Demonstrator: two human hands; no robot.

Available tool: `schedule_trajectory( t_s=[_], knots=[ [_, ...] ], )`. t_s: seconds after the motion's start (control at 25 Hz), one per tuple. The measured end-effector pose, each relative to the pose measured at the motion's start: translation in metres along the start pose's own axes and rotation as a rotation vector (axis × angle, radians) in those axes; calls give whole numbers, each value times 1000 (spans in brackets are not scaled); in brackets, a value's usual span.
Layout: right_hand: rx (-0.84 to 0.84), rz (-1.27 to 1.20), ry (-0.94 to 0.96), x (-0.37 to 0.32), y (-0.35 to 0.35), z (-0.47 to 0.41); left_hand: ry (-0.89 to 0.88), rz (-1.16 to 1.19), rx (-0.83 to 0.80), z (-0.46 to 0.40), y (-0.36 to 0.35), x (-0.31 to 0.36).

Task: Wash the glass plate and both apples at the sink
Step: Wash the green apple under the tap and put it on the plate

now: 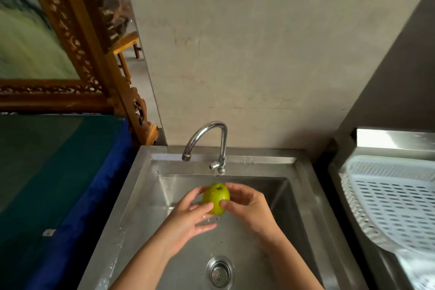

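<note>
A wet green apple (216, 198) is held over the steel sink (141, 186), stem end facing up and away from me. My left hand (188, 219) grips its left side and my right hand (249, 207) grips its right side, thumbs on the front. The apple sits just below and in front of the chrome faucet (211, 141), whose spout points left. Drops fall under the apple. No glass plate or second apple is in view.
The sink drain strainer (220, 272) lies near the front of the basin. A white perforated plastic basket (395, 200) rests on the steel counter to the right. A dark green and blue cloth-covered surface (58, 172) is at left, with a carved wooden frame (94, 54) behind it.
</note>
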State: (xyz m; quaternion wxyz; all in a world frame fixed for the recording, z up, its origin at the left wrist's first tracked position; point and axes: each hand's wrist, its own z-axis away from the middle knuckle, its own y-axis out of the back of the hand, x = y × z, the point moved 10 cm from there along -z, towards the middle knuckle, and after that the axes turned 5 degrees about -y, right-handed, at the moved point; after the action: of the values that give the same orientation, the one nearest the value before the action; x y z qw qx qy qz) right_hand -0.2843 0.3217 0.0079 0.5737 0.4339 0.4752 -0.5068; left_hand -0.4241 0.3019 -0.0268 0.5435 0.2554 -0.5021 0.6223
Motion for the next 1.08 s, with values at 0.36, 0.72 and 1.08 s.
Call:
schedule_trajectory(
  t_s=[0.36,0.72,1.08],
  knots=[
    [313,-2,62,-56,86,158,-126,-358,-292,80,-137,17],
    [608,101,44,-64,188,304,-216,-559,-569,147,-278,-32],
    [691,191,-62,5,325,390,-302,-831,-678,143,-415,-149]
  ],
)
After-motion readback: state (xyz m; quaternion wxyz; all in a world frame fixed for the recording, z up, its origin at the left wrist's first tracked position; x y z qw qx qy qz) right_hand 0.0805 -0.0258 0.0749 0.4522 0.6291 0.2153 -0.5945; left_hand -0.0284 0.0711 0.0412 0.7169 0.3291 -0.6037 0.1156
